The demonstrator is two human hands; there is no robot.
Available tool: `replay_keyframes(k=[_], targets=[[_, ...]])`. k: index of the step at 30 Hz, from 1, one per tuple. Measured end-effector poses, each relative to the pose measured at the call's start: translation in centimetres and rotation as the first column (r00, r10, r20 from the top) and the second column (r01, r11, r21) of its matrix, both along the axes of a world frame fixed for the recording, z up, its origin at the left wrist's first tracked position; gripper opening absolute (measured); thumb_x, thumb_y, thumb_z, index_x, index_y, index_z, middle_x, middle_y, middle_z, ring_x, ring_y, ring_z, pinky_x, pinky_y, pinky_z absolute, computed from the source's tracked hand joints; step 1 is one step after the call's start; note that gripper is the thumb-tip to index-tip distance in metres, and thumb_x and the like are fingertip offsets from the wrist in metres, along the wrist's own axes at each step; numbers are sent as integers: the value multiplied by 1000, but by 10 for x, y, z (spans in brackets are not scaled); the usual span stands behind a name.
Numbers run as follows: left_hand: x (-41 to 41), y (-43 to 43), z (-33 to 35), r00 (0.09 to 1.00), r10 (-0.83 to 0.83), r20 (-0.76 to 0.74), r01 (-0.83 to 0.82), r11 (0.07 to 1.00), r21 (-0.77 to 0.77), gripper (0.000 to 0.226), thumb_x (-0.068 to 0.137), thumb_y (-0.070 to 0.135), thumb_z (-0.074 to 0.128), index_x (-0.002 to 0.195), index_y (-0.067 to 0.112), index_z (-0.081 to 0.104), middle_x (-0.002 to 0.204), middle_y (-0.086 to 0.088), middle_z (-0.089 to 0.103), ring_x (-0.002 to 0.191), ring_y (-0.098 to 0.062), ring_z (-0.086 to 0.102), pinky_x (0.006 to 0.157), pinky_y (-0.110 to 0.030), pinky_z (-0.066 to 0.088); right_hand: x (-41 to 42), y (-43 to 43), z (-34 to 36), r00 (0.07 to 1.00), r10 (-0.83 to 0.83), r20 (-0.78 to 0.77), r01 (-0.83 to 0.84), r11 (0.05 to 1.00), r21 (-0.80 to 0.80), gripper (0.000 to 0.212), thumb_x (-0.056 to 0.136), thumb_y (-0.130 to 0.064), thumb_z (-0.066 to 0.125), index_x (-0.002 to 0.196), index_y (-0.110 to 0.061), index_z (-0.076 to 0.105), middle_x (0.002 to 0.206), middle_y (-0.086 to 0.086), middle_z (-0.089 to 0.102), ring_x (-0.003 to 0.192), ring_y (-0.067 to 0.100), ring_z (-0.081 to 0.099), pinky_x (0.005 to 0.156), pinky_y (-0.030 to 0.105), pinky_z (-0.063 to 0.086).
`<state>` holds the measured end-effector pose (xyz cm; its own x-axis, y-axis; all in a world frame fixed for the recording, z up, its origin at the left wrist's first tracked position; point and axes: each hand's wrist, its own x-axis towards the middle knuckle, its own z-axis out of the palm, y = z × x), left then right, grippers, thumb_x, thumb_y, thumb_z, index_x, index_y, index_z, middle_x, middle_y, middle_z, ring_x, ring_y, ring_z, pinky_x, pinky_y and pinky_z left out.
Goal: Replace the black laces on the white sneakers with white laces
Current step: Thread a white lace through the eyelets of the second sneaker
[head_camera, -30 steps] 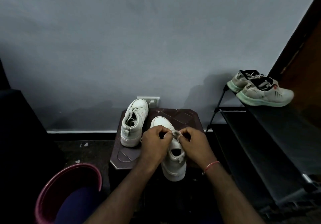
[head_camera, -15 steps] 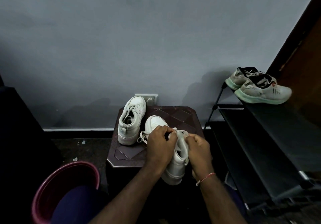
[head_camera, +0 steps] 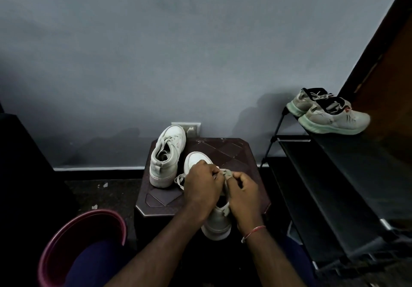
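Observation:
Two white sneakers stand on a small dark brown stool (head_camera: 225, 151). The left sneaker (head_camera: 166, 155) carries white laces and stands untouched, toe toward the wall. The near sneaker (head_camera: 217, 220) sits at the stool's front edge under both hands. My left hand (head_camera: 201, 187) is curled over its eyelet area and pinches a white lace (head_camera: 179, 179), whose loop trails off to the left. My right hand (head_camera: 243, 192) pinches the lace at the tongue (head_camera: 227, 173). No black lace shows.
A maroon tub (head_camera: 84, 231) stands at the lower left beside my knee. At the right is a black shoe rack (head_camera: 334, 175) with a pair of grey-green running shoes (head_camera: 330, 117) on top. A wall socket (head_camera: 191, 128) sits behind the stool.
Both hands have stayed on the near sneaker, working the lace at its tongue. The lace loop at the left came into view. The camera shifted slightly.

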<state>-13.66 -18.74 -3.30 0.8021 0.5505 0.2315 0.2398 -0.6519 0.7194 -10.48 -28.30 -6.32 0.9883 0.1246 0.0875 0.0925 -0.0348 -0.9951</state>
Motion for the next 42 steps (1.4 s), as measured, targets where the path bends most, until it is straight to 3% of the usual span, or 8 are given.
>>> replay_keyframes(k=[11,16,20,22,32,35,39,42], targets=[[-1,8,2,998,-54,-44,58,995,76,19,89,29,61,91,17,75,93,-6,65,91,-23,61,80,-38,48,1,-1,-1,990,88,107,-64,975,-211,15,90,-18,65,102,-25,72,95,-8,73,87,1,68,76,19,54],[-3,11,5,998,-28,-65,30,999,34,17,86,35,65,91,23,76,85,0,73,85,-20,66,77,-33,52,8,-11,8,923,313,-224,-264,939,222,30,96,-9,45,97,-10,75,94,10,75,85,22,70,74,34,52],[-3,10,3,999,-37,-16,36,999,-25,29,85,31,68,113,25,71,96,0,75,94,-17,67,85,-29,49,20,-13,7,873,382,-302,-290,906,308,19,94,-6,52,97,0,70,97,19,73,87,28,68,77,35,53],[-3,13,0,997,-81,-20,80,997,-18,42,87,27,68,128,24,62,100,-3,74,98,-20,67,88,-31,49,25,-12,8,868,391,-304,-308,907,287,14,92,-3,56,96,3,68,92,21,72,81,28,68,73,35,54],[-8,14,-1,969,-210,-132,221,972,79,47,74,36,43,115,30,65,99,-2,71,100,-23,61,89,-39,46,39,-2,22,933,343,-107,-351,934,-66,14,95,-2,50,86,-7,60,72,6,68,62,15,59,54,24,46],[-9,17,-2,976,-192,-106,197,980,40,36,81,28,55,115,28,67,103,-1,71,104,-21,60,93,-39,44,49,-4,42,973,170,-154,-125,956,267,19,96,-4,40,84,-12,52,69,5,73,59,16,66,48,20,45],[-8,19,-6,979,-185,-82,187,982,9,30,85,21,60,113,28,68,104,2,71,104,-18,60,95,-39,44,59,-20,67,952,99,-290,108,777,620,22,93,-6,40,77,-17,50,59,2,55,45,10,50,38,14,29],[-7,20,-10,982,-179,-60,175,983,-56,31,82,24,57,110,28,70,101,3,73,98,-17,64,90,-39,48,50,-17,60,974,177,-144,-151,973,173,19,97,-4,45,86,-14,57,65,3,54,43,4,43,35,17,29]])
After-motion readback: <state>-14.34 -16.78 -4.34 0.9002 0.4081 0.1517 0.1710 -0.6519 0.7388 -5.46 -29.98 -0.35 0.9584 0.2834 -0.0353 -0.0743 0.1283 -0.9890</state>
